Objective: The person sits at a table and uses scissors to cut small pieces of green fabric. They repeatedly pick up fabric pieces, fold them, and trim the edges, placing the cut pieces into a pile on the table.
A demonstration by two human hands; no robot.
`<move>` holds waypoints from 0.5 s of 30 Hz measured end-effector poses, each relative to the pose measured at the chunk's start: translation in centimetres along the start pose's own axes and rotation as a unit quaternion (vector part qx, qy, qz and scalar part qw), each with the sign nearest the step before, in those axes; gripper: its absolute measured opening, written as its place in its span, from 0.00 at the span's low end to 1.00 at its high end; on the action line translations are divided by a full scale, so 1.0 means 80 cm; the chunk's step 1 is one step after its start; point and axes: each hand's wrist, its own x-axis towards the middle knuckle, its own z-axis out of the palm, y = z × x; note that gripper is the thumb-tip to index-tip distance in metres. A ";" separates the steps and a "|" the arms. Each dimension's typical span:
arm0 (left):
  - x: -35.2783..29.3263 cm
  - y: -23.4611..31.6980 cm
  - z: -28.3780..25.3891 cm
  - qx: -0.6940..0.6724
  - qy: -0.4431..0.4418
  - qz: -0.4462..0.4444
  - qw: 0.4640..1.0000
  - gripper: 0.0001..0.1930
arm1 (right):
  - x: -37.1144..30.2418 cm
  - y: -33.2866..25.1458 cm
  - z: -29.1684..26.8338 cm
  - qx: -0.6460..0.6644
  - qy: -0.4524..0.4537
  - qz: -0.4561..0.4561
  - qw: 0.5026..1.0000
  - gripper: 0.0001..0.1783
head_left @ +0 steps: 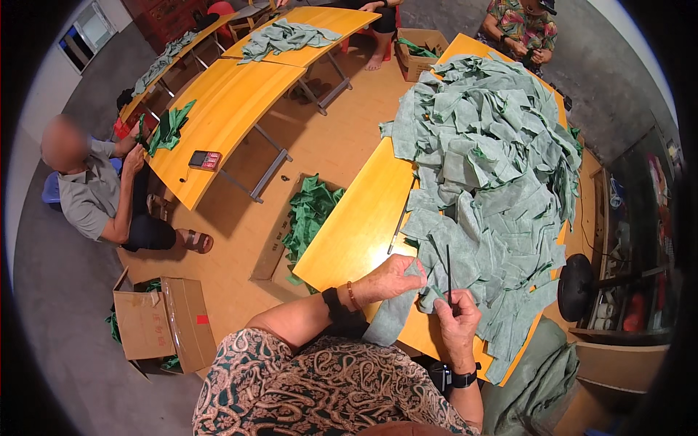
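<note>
A pale green piece of fabric [390, 320] hangs over the table's near edge between my two hands. My left hand [392, 279] is closed, pinching the upper part of this piece between thumb and fingers. Close beside it, my right hand [458, 320] is closed around a thin dark stick [448, 265] that points up and away from me. The right thumb also seems to press on a folded bit of the fabric. Beyond both hands, a big heap of similar green fabric pieces [494, 167] covers most of the yellow table [356, 218].
Another thin rod [400, 218] lies beside the heap. Cardboard boxes with darker green pieces stand on the floor, one [273, 254] left of my table, another [163, 323] at lower left. A seated person [94, 182] works at the left table [233, 102], where a phone [205, 160] lies. Another person [520, 29] sits beyond the heap.
</note>
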 end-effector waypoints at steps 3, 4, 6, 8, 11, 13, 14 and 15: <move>-0.001 0.000 0.001 -0.019 -0.008 0.002 1.000 0.07 | -0.002 -0.004 0.000 0.080 -0.018 0.068 0.994 0.05; 0.001 -0.004 0.002 -0.027 -0.012 0.015 0.999 0.07 | -0.004 -0.024 -0.002 0.136 -0.028 0.120 0.983 0.05; 0.000 -0.002 0.002 -0.041 -0.030 0.016 0.999 0.07 | -0.004 -0.035 -0.003 0.201 -0.047 0.161 0.965 0.05; -0.003 0.003 0.001 -0.031 -0.022 0.025 0.999 0.07 | -0.001 -0.045 -0.007 0.239 -0.066 0.181 0.952 0.05; -0.011 0.016 0.002 -0.063 -0.033 0.018 0.997 0.08 | 0.004 -0.056 -0.017 0.240 -0.088 0.191 0.948 0.03; -0.016 0.021 0.004 -0.107 -0.045 0.010 0.993 0.09 | 0.006 -0.060 -0.022 0.230 -0.097 0.187 0.950 0.04; -0.017 0.021 0.008 -0.134 -0.051 0.008 0.990 0.09 | 0.007 -0.059 -0.025 0.215 -0.100 0.180 0.955 0.04; -0.019 0.021 0.011 -0.160 -0.057 0.005 0.985 0.09 | 0.007 -0.056 -0.028 0.200 -0.104 0.174 0.959 0.05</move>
